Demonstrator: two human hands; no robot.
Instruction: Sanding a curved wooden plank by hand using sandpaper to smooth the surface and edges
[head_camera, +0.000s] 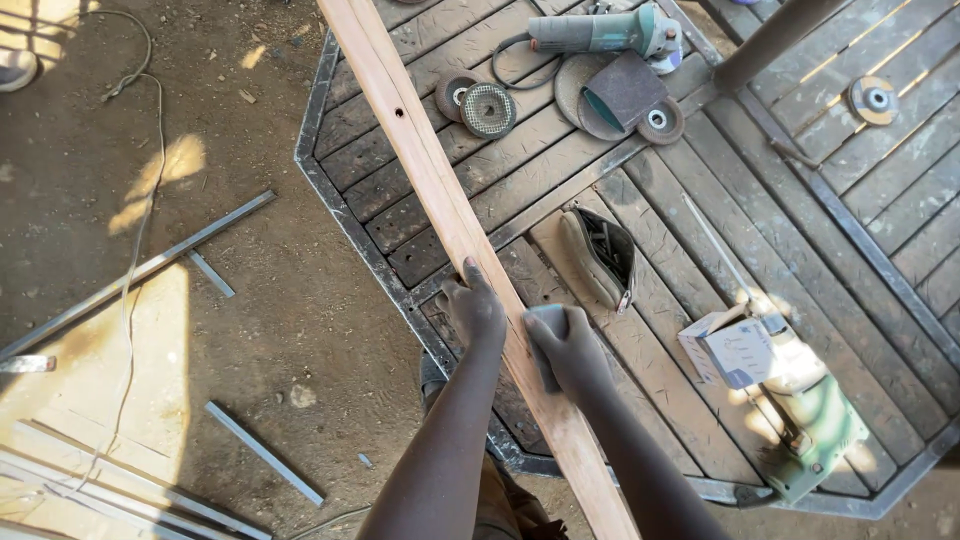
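Wooden plank (455, 225) steadied by left hand (473, 308); right hand (566, 345) grips sanding pad (545, 322); pouch (600, 256) gapes open.

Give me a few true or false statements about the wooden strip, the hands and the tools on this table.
1. Both hands rest on the long wooden strip. True: left hand, right hand.
2. The right hand presses a grey sanding pad against the strip. True.
3. The angle grinder is in the left hand. False: it lies at the far side of the table.
4. The black pouch is zipped shut. False: it lies open.
5. The green power drill lies on the dirt floor. False: it lies on the table.
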